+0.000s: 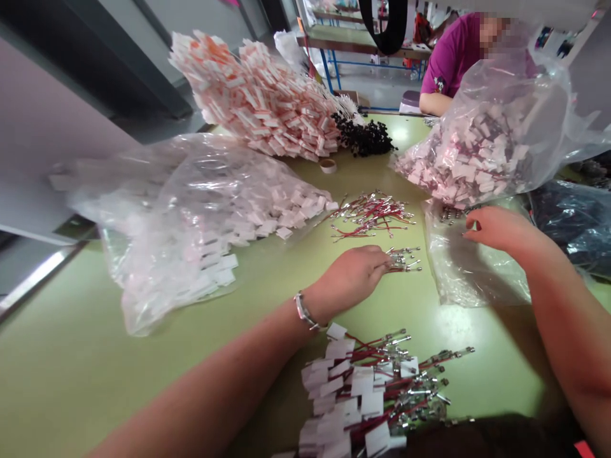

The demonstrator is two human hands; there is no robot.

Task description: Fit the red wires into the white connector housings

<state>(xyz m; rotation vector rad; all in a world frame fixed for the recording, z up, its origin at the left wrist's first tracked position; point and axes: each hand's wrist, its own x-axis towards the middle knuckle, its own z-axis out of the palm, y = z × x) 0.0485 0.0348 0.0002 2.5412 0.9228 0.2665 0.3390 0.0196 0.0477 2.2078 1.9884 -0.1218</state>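
My left hand (356, 277) is closed around a small bunch of wires with metal ends (405, 259), which stick out to the right past the fingertips. Just beyond it lies a loose pile of short red wires with metal ends (375, 213). My right hand (499, 230) is held over a clear plastic bag (463, 273) lying flat. Its thumb and forefinger are apart, close to some small metal-ended pieces (451, 214); the other fingers are partly hidden. Nearest my body is a heap of red wires with white tags and metal ends (363, 388).
Clear bags of white-tagged pieces (214, 203) (477, 152) lie left and back right. Behind are a pile of white-and-orange pieces (277, 102), black-tipped wires (365, 135) and a tape roll (328, 166). A person in purple (451, 60) sits across the table (267, 305).
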